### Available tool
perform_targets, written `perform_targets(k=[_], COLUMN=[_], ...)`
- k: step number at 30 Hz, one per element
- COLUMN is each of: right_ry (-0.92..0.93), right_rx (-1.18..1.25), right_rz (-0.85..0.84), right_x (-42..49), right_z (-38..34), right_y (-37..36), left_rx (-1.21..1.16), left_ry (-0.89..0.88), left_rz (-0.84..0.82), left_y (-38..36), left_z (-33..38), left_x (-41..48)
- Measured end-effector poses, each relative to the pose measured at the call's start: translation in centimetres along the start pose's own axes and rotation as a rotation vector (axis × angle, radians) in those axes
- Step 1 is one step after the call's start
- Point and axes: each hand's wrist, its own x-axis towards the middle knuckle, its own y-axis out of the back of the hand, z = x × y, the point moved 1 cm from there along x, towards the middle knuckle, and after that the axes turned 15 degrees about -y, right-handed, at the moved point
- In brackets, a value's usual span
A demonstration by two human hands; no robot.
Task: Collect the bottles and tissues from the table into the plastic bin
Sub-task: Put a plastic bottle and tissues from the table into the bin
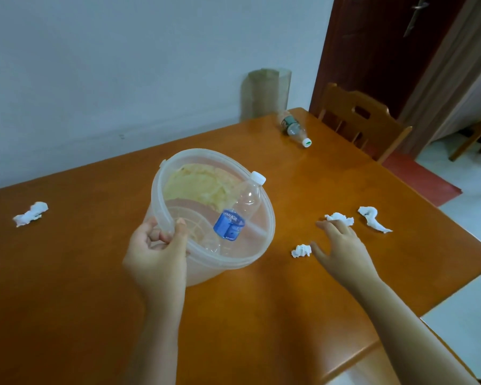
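Observation:
My left hand (pixel 157 250) grips the near rim of the clear plastic bin (pixel 264 240), holding it tilted over the wooden table (pixel 95 273). Inside the bin leans a clear bottle with a blue label (pixel 233 218), its white cap resting against the far rim. My right hand (pixel 342 245) hovers open over the table, fingers spread, fingertips at a crumpled tissue (pixel 340 218). A small tissue (pixel 301 250) lies just left of that hand, another tissue (pixel 374 219) to its right. One more tissue (pixel 30 213) lies at the far left. A green-labelled bottle (pixel 293 127) lies on its side at the far corner.
A wooden chair (pixel 364 120) stands at the table's far right end, with a dark door (pixel 372 45) behind it. A translucent cylindrical container (pixel 265 91) stands by the wall beyond the table. The table's right edge runs close to my right forearm.

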Motion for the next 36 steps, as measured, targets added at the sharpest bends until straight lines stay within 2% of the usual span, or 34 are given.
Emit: perform_targets(k=[7, 14, 18, 29, 36], right_ry=[-0.019, -0.029, -0.009, -0.027, -0.082], right_rx=[-0.002, -0.016, 0.001, 0.107, 0.273], right_rz=[-0.086, -0.298, -0.35, -0.318, -0.177], right_x=[3.9, 7.1, 7.8, 8.3, 8.5], right_z=[1.8, 4.3, 5.2, 6.0, 5.9], right_y=[-4.7, -9.0, -10.7, -12.3, -7.3], left_rx=[0.088, 0.177, 0.202, 0.188, 0.143], left_ry=[0.005, 0.005, 0.004, 0.051, 0.082], left_rz=[0.006, 0.007, 0.014, 0.071, 0.045], left_y=[-2.7, -5.1, -6.1, -7.7, -8.0], left_z=[-0.9, -0.6, -0.6, -0.8, -0.6], left_x=[0.8, 0.2, 0.0, -0.1, -0.7])
